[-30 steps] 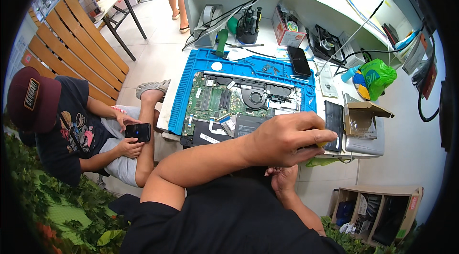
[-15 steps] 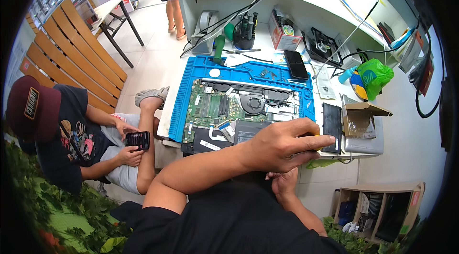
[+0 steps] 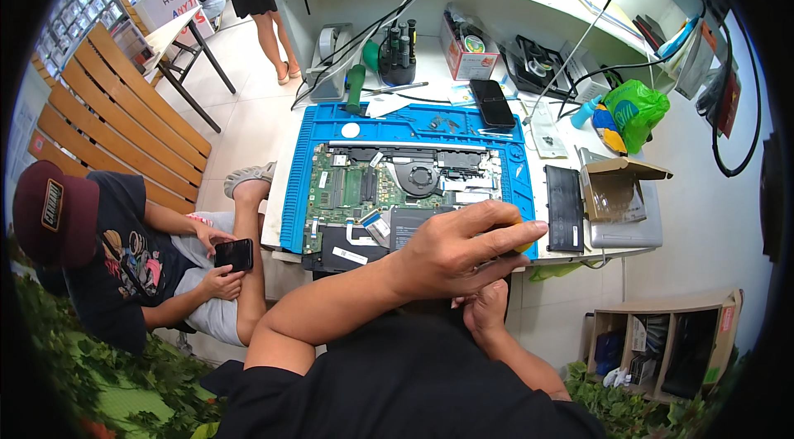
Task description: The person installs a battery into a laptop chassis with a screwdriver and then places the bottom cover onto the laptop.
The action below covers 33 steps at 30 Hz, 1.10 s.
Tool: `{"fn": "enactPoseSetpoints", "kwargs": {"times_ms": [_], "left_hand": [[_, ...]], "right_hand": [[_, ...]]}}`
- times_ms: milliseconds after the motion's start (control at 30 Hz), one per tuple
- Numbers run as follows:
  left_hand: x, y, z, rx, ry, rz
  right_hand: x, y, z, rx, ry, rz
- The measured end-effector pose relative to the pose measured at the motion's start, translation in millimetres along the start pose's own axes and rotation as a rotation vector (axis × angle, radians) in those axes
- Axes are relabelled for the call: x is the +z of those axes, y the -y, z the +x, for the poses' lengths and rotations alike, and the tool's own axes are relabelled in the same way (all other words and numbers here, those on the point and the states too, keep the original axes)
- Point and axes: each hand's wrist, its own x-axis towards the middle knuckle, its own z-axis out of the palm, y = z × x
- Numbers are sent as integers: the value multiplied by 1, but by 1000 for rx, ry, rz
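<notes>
The left hand (image 3: 463,253) lies spread, fingers open, over the near right corner of the opened laptop (image 3: 405,191) on the blue mat (image 3: 496,129) — a yellow object (image 3: 523,245), perhaps a tool, shows under its fingertips. The right hand (image 3: 484,311) sits just below the mat's near edge — its grip is hidden.

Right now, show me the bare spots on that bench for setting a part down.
Free: white bench between tool stand and red box. Small gap on the mat top strip, left of the phone. Crowded: laptop fills the mat; right side holds battery, carton.
</notes>
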Motion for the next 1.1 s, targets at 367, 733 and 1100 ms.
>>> {"fn": "enactPoseSetpoints", "kwargs": {"times_ms": [367, 733, 1100], "left_hand": [[-16, -15, 16, -91, 176, -48], [-13, -18, 25, -157, 246, 159], [-27, -30, 58, -148, 580, 302]], "right_hand": [[5, 2, 0, -38, 6, 10], [1, 8, -2, 61, -45, 28], [-4, 8, -5, 90, 35, 92]]}}
